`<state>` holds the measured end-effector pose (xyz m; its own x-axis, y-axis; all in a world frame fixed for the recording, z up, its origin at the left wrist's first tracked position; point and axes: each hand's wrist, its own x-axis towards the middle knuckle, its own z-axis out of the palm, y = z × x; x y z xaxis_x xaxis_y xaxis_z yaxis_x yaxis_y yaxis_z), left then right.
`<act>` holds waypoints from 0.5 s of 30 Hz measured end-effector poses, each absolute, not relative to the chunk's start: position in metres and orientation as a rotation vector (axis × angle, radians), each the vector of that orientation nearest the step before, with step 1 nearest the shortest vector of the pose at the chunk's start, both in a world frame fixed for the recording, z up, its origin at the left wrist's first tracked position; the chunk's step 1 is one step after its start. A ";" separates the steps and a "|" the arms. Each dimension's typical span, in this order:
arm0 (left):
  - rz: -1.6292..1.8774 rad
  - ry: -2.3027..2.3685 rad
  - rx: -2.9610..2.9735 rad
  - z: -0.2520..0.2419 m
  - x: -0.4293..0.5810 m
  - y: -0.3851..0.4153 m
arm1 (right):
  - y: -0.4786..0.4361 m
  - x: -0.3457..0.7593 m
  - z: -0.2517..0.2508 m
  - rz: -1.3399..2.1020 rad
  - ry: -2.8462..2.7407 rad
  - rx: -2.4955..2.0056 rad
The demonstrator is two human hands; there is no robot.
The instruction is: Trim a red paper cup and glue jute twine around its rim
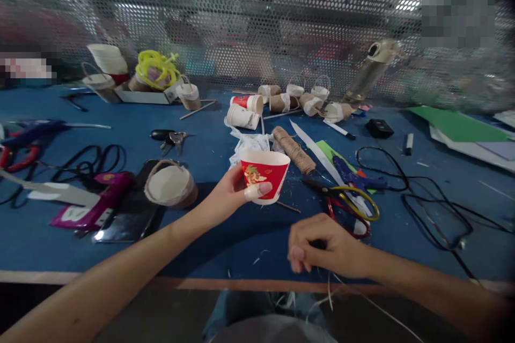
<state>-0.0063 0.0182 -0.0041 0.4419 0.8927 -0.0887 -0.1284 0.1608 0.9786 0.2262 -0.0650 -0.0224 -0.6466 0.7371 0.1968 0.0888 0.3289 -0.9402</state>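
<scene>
Blue flat surface (131, 131), bottom edge near the person's lap. Far left: scissors with red loop handles (24, 156), a blue glue gun (34, 133) lying next to them. Then a magenta glue gun (100, 201), resting partly over a dark, glossy flat slab (147, 222). At the back, a stack of white paper cups (107, 59), and beside it a tangled yellow-green coil (155, 71) in a low white tray (140, 97). Nearer, a bunch of metal keys with a black fob (177, 138); below that, a small round brown basket with white lining and a loop handle (171, 187), just beside the left forearm.

Centre: left hand (233, 193) grips a red paper cup with white rim and printed figure (267, 171), thumb pressed across its front, fingers mostly hidden behind. Cup held mouth up, above the surface. Crumpled white material (249, 142) shows behind it; a spool of brown twine (293, 150) lies just beyond, to its right.

Right hand (322, 246) hangs low near the front edge, apart from the cup, fingers curled inward; slightly blurred, so cannot tell whether they pinch anything. Close by, scissors with yellow and red handles (375, 209). Farther right, a looping black cable (462, 206) and a green paper sheet (458, 123).
</scene>
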 end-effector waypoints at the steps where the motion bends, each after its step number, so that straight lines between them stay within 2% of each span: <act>1: 0.850 0.827 1.181 -0.003 -0.006 0.018 | -0.061 0.222 -0.022 1.302 -1.935 -0.701; 9: 0.660 0.779 1.185 -0.001 -0.003 0.016 | -0.048 0.211 -0.027 1.392 -2.065 -0.633; 13: 0.596 0.745 1.144 -0.001 0.000 0.012 | -0.058 0.220 -0.031 1.648 -2.098 -0.499; 15: 0.605 0.755 1.108 -0.003 0.001 0.012 | -0.058 0.217 -0.032 1.578 -2.072 -0.514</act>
<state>0.0006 0.0120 -0.0032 0.6108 0.7571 -0.2319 -0.0610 0.3370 0.9395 0.2174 -0.0585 -0.0319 -0.8133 0.5626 0.1484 0.0065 0.2638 -0.9645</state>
